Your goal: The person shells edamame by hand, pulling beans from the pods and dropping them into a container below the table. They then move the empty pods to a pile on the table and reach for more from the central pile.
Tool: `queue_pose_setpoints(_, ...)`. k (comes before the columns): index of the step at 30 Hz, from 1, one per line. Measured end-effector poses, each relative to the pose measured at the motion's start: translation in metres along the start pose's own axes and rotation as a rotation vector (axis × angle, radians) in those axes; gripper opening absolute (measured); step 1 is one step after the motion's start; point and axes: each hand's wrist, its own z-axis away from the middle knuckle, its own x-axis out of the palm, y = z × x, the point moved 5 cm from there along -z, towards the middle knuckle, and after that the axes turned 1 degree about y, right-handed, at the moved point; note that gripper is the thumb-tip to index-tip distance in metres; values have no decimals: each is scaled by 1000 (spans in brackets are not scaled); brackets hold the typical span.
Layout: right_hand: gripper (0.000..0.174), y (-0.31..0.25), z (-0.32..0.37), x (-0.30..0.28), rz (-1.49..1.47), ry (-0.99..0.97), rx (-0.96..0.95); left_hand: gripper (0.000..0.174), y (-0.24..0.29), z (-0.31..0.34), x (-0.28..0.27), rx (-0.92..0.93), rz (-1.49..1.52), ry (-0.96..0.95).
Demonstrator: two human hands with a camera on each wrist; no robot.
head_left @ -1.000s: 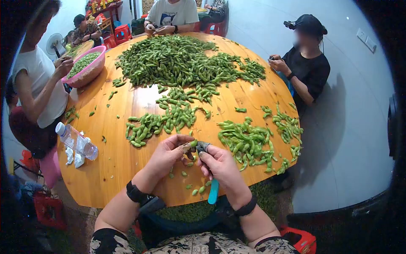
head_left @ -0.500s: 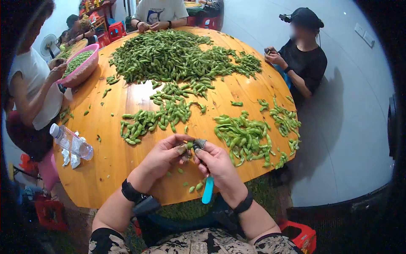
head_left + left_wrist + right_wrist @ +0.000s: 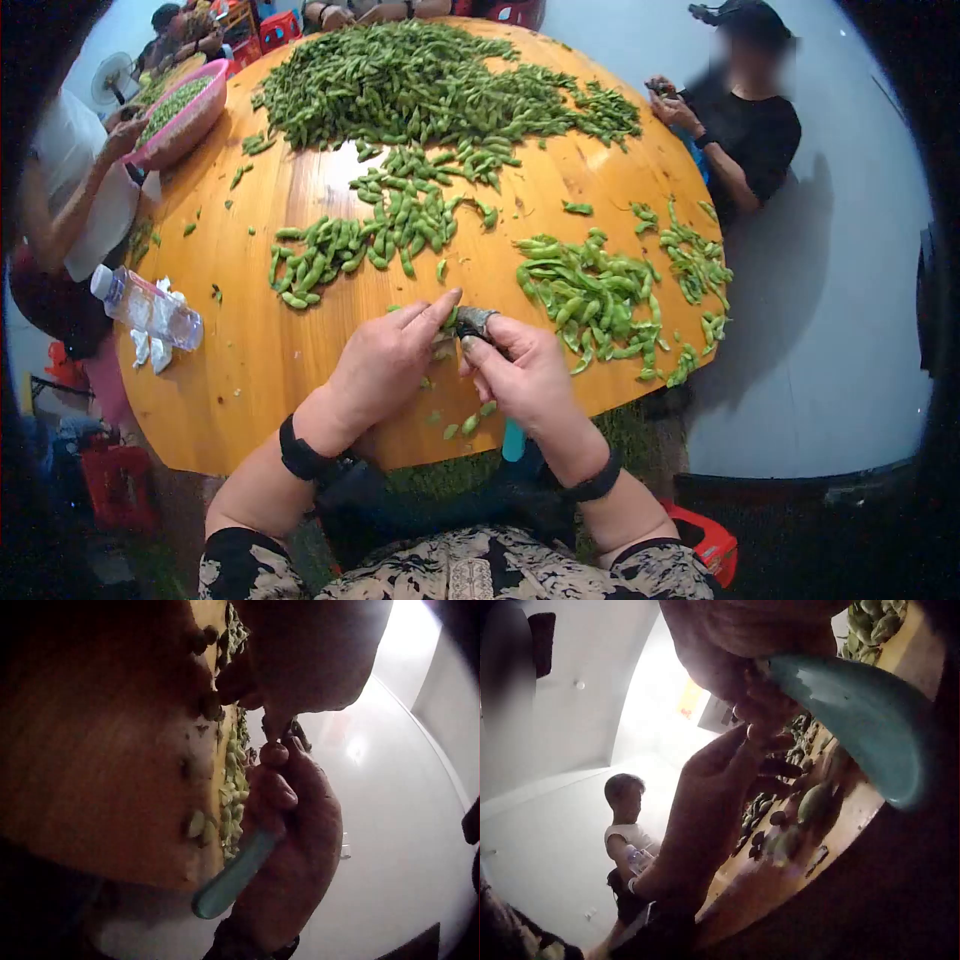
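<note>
Head view: over the glossy wooden desk (image 3: 290, 390), the left hand (image 3: 385, 355) pinches a green bean pod (image 3: 450, 318); the clear plastic bottle (image 3: 150, 308) toward nine o'clock bears an unreadable label. Left wrist view: the right hand's (image 3: 307, 817) fingers curl round a turquoise plastic handle (image 3: 234, 879). Right wrist view: it slants toward half past four.

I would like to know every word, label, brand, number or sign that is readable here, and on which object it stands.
No readable text.
Plastic bottle: any print is too small and blurred.
Turquoise handle: no lettering visible.
Orange patch in the background: too blurred.
</note>
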Motion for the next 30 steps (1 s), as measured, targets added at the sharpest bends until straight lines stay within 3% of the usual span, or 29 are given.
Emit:
queue_pose_setpoints(4,11,10,-18,-7,-133,-127,184,41,-15,2,9,2,240,55)
queue_pose_setpoints(6,10,6,-24,-1,-204,-155,321,30,-26,2,9,-331,507,-76)
queue_pose_setpoints(7,10,3,-27,2,-201,-147,329,30,-26,0,5,-333,518,-80)
queue_pose_setpoints(9,11,-2,-27,8,-111,-149,327,24,-33,4,9,-686,933,-71)
queue_pose_setpoints(11,11,-2,-27,14,-61,-129,302,23,-36,4,10,-714,993,-58)
queue_pose_setpoints(13,10,-7,-23,14,278,-67,9,21,-35,10,15,-739,1052,-43)
queue_pose_setpoints(15,10,-11,-20,12,371,-43,-107,25,-36,7,18,-645,1068,-12)
queue_pose_setpoints(18,14,-1,-24,1,34,-67,80,35,-34,6,21,-484,907,4)
queue_pose_setpoints(20,16,0,-21,-23,-17,0,40,39,-31,2,14,-388,758,-28)
queue_pose_setpoints(21,16,-2,-23,-36,-48,49,-6,32,-30,3,8,-459,735,-18)
queue_pose_setpoints(25,12,-3,-10,-96,-13,136,-99,26,-34,9,6,-303,331,34)
queue_pose_setpoints(26,12,-1,-5,-101,-36,123,-115,25,-32,15,3,-265,156,35)
queue_pose_setpoints(30,12,20,-3,-99,-92,20,-74,25,-34,36,-10,-342,50,108)
